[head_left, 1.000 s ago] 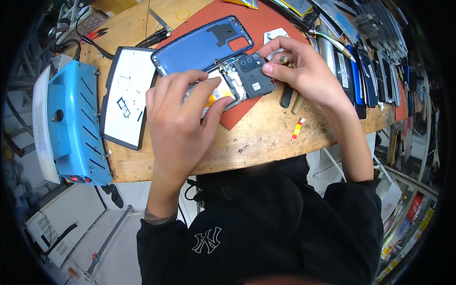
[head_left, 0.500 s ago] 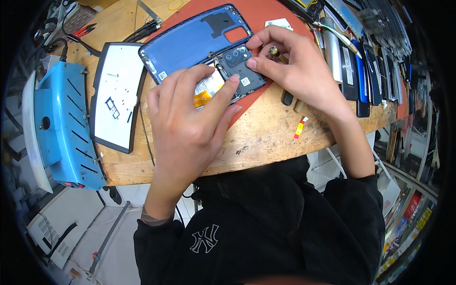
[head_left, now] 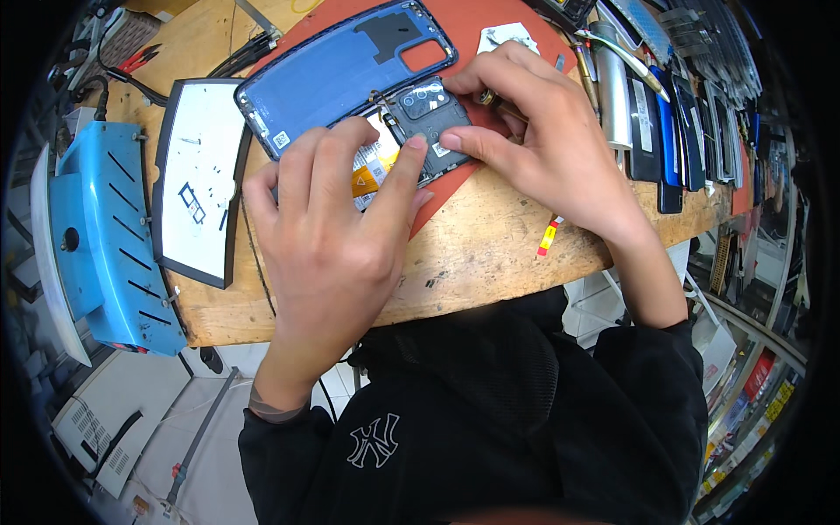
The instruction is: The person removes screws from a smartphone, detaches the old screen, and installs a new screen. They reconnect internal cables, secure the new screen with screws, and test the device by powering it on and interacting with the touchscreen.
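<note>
An opened phone (head_left: pixel 437 115) with black inner cover, camera lenses and exposed battery lies on a red mat. My left hand (head_left: pixel 332 210) spans its lower part, fingers and thumb gripping its two long sides. My right hand (head_left: pixel 547 144) pinches the camera end between thumb and forefinger. Tucked under the curled right fingers is a brass-coloured tool end (head_left: pixel 487 98); most of it is hidden. The blue back cover (head_left: pixel 324 80), inner side up with a camera cutout, rests just beyond the phone.
To the left, a white tray (head_left: pixel 197 236) carries small dark parts and screws, beside a blue machine (head_left: pixel 118 245). The red mat (head_left: pixel 547 48) covers the far bench. Flat phone parts (head_left: pixel 645 131) line the right. A red-yellow strip (head_left: pixel 549 236) lies near the front edge.
Phone, back cover and both hands appear shifted slightly left in view, as does the tray. The right hand now covers more of the phone's lower right side and the tools beneath it.
</note>
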